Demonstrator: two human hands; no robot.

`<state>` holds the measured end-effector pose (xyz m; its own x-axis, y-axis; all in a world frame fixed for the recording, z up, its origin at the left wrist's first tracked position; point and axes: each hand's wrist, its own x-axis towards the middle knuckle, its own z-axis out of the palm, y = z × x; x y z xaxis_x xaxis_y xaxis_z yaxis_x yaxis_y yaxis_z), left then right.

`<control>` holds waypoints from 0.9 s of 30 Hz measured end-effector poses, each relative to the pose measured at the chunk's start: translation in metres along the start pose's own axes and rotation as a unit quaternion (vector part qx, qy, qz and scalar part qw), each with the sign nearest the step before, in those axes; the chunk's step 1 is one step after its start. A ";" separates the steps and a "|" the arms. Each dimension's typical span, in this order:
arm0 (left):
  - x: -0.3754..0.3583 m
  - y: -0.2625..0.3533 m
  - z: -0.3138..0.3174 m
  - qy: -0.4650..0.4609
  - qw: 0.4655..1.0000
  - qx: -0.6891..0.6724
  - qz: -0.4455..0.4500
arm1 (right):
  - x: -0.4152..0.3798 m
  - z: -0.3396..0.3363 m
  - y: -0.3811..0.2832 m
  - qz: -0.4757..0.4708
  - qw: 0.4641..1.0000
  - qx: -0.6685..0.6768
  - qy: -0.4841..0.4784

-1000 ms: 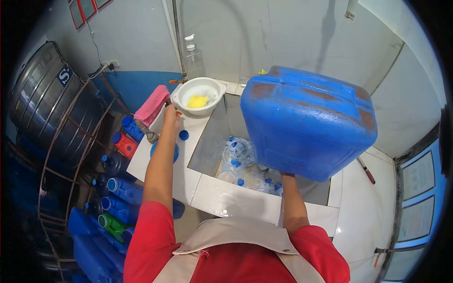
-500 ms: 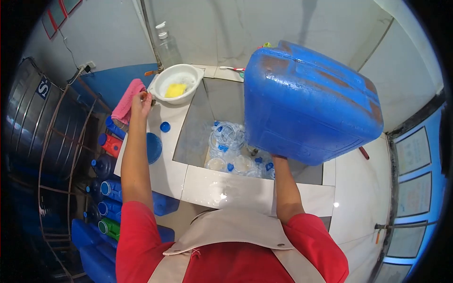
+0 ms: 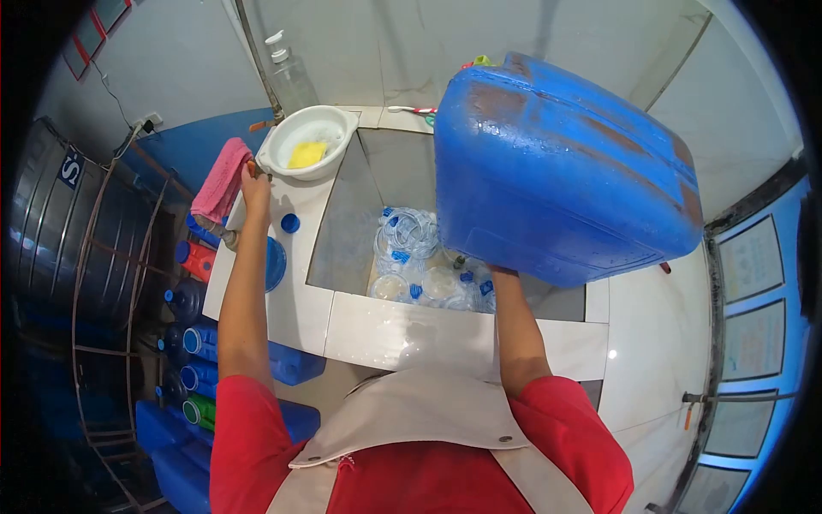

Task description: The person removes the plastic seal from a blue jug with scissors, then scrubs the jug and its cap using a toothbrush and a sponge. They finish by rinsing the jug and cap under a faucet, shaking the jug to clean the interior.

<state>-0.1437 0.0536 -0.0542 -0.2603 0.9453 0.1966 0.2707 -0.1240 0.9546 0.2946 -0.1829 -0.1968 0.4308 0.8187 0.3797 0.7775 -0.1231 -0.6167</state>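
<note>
My right hand (image 3: 503,271) is under a large blue jerrycan (image 3: 556,180), its fingers hidden by the can. The wet, scuffed jerrycan is tilted over the right part of a grey sunken basin (image 3: 342,248). My left hand (image 3: 256,187) is closed at a tap handle (image 3: 265,176) on the left, beside a pink towel (image 3: 223,182) draped over the tap pipe (image 3: 228,236). Close to that hand stands a white bowl (image 3: 344,135) holding a yellow sponge (image 3: 306,155) and suds. Clear plastic with blue caps (image 3: 407,257) lies in the basin.
A blue cap (image 3: 290,224) and a round blue lid (image 3: 274,264) rest on the white tiled ledge (image 3: 402,330). Behind are a pump bottle (image 3: 291,77) and a toothbrush (image 3: 413,110). Several jugs (image 3: 201,343) stand below left, near a dark tank (image 3: 77,223).
The view has shifted slightly, so the ledge, bowl and basin sit a little higher and further left. Both hands keep their places, and the jerrycan stays tilted over the basin.
</note>
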 end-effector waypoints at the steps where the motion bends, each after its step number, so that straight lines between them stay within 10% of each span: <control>1: -0.005 0.002 0.001 -0.002 1.000 0.001 0.000 | 0.001 0.000 0.000 0.000 1.000 0.001 0.001; 6: -0.007 -0.004 -0.004 0.038 0.958 0.214 0.189 | 0.000 0.000 0.001 0.004 1.000 0.009 0.006; 27: 0.016 -0.017 -0.012 -0.008 0.955 0.208 0.211 | 0.004 -0.001 -0.001 0.025 0.999 0.038 0.029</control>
<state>-0.1632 0.0673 -0.0642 -0.0339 0.8428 0.5372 0.6933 -0.3673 0.6200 0.2962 -0.1800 -0.1941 0.4957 0.7784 0.3851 0.7183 -0.1182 -0.6856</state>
